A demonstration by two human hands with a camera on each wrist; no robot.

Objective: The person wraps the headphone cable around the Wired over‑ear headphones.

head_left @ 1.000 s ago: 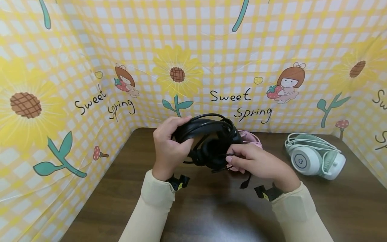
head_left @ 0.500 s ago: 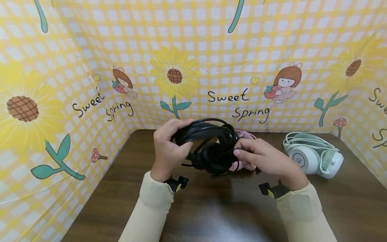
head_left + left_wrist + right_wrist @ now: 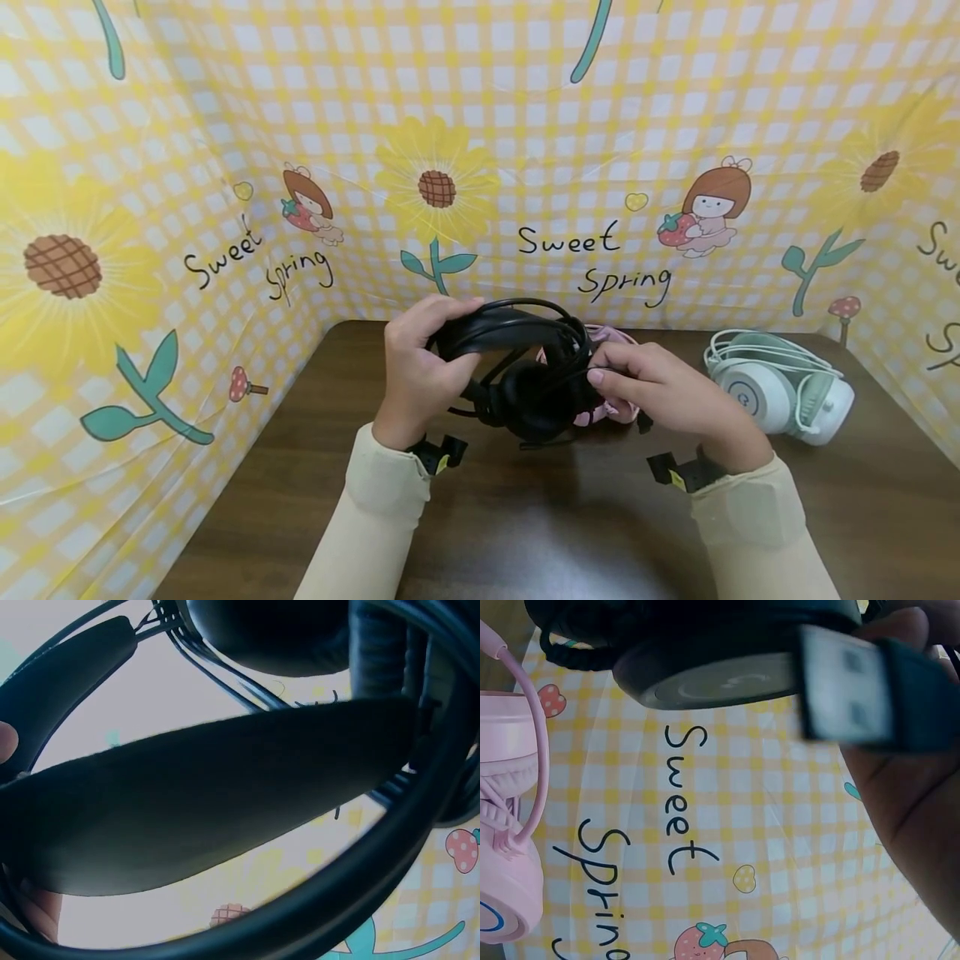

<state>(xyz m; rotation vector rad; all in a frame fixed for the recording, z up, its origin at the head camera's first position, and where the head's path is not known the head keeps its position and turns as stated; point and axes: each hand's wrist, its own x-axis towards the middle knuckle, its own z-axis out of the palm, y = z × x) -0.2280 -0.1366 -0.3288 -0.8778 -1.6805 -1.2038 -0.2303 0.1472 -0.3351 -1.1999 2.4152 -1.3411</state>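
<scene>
A black over-ear headset point(image 3: 536, 404) is held up over the table in the head view. My left hand point(image 3: 427, 371) grips its padded headband point(image 3: 202, 799), thumb on the near side and fingers over the top. Black cable runs in loops along the headband. At the right ear cup, my right hand point(image 3: 663, 387) pinches the thin cable between thumb and forefinger. The cable's USB plug point(image 3: 847, 686) dangles by that hand, large and blurred in the right wrist view. Other fingers of the right hand curl below, near the ear cup point(image 3: 712, 671).
Pink headphones point(image 3: 510, 817) lie on the dark wooden table point(image 3: 315, 500), partly hidden behind the black headset. Mint and white headphones point(image 3: 761, 396), with a pale cable around them, lie at the right. A yellow checked cloth point(image 3: 495, 150) hangs behind the table.
My right hand has shifted right and slightly up with the cable. The dangling plug has gone mostly behind that hand. The left hand keeps its grip, and the headset has turned slightly.
</scene>
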